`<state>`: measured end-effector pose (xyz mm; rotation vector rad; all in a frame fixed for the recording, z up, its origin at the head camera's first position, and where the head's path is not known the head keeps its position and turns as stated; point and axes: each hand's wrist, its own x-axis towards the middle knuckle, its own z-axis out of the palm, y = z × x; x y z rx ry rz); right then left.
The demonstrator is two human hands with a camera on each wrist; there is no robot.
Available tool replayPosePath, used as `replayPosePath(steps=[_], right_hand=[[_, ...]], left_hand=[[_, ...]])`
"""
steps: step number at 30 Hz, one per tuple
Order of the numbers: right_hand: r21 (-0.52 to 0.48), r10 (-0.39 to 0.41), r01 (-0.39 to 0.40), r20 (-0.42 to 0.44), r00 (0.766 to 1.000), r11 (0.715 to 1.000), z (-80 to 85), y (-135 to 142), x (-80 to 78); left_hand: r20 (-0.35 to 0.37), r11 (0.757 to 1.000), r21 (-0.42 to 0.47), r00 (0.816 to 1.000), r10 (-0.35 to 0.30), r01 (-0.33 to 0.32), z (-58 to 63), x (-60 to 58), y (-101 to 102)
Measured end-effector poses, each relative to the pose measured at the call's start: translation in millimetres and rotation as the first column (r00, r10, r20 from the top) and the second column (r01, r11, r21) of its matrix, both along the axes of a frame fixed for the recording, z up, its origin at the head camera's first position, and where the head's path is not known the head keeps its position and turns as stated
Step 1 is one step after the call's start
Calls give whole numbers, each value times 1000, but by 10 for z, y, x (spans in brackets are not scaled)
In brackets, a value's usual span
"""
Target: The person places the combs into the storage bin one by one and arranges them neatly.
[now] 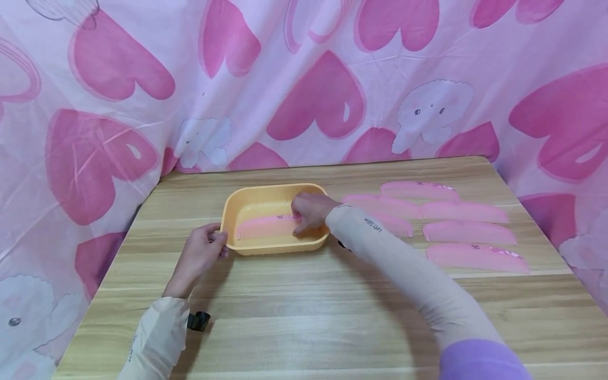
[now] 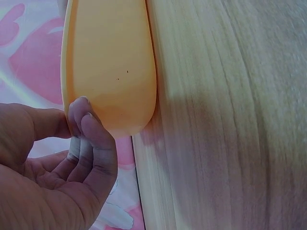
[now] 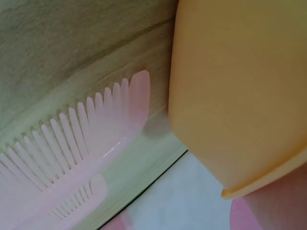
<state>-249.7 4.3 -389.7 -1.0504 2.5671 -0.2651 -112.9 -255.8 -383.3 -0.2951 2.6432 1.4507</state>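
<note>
Currently: left hand (image 1: 200, 254) pinches the left rim of the yellow plastic tray (image 1: 277, 247), frame centre. Right hand (image 1: 314, 210), fingers curled, grips the right end of a pink comb (image 1: 263, 227) inside it; floor contact unclear. Six more pink combs (image 1: 475, 257) lie flat, right of frame, on the wood-grain tabletop (image 1: 304, 316).

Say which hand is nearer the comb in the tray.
Right. The right hand holds the comb by one end; the left hand grips the tray rim, apart from the comb.
</note>
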Motion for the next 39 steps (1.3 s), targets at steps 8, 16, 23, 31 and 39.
replayPosePath(steps=[8,16,23,31,39], right_hand=[[-129,15,-15,-1,1000,992,146,94,10],[-279,-3,-1,-16,1000,960,342,371,7],[-321,-34,30,-7,999,947,534,731,21],[-305,-148,138,-10,989,942,585,1183,44],[-269,-211,202,-3,978,942,523,1594,80]], left_hand=[[3,1000,9,1000,-1,1,0,-2,6],[9,1000,19,1000,5,-5,-4,3,8],[13,1000,3,1000,3,-3,-6,4,3],[-1,1000,2,1000,-3,3,-11,9,-1],[2,1000,12,1000,-7,7,-3,16,6]])
